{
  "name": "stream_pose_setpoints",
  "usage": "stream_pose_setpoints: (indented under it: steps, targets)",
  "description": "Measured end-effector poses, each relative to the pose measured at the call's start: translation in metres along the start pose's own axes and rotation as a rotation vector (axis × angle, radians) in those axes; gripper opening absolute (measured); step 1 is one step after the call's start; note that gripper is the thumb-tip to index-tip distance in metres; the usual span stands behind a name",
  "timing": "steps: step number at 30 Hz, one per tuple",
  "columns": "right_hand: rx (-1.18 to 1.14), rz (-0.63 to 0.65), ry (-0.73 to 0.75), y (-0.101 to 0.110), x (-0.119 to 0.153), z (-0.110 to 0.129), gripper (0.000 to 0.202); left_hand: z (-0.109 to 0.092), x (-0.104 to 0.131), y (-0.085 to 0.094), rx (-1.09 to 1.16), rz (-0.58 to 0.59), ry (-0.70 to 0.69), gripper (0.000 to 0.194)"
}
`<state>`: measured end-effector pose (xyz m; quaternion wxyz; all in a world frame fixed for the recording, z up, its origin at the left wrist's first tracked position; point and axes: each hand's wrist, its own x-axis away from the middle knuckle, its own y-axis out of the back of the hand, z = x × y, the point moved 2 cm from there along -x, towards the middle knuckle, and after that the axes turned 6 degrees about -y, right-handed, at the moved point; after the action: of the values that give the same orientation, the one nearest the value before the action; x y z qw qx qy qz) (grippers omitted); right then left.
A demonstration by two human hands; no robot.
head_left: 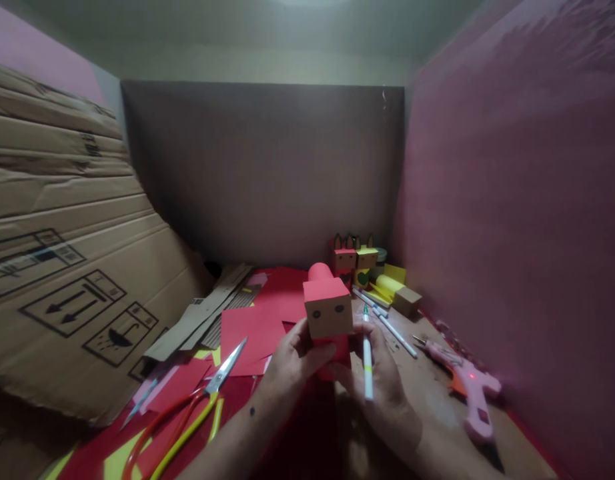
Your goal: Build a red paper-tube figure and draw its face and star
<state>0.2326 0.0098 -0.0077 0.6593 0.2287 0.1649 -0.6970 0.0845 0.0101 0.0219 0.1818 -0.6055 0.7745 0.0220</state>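
Observation:
In front of me is a small paper figure (330, 317) with a red top, a brown cardboard face with two drawn dark eyes, and a red body. My left hand (303, 353) grips the body from the left, its thumb across the front. From the other side, my right hand (380, 373) holds the body too. A white marker (368, 373) with a green tip pointing up and away rests between this hand's fingers. Part of the body is hidden behind my fingers.
Scissors (215, 387) with red and yellow handles lie at left on red paper (252, 333). Cardboard strips (202, 320) are behind them. At right lies a pink glue gun (475, 387), its light on. Finished-looking figures (355, 263), markers (397, 335) and a yellow roll (390, 287) sit farther back.

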Motion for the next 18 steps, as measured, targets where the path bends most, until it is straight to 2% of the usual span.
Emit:
stream_pose_setpoints:
  steps: [11,18]
  targets:
    - [0.071,-0.001,0.118,-0.0008,0.0007,0.0018,0.034,0.0026,0.0030,0.0021,-0.138,-0.029,-0.025,0.042]
    - [0.074,-0.033,0.143,-0.0020,0.0040,-0.0007,0.030,0.0020,0.0050,-0.0013,-0.128,-0.046,-0.070,0.034]
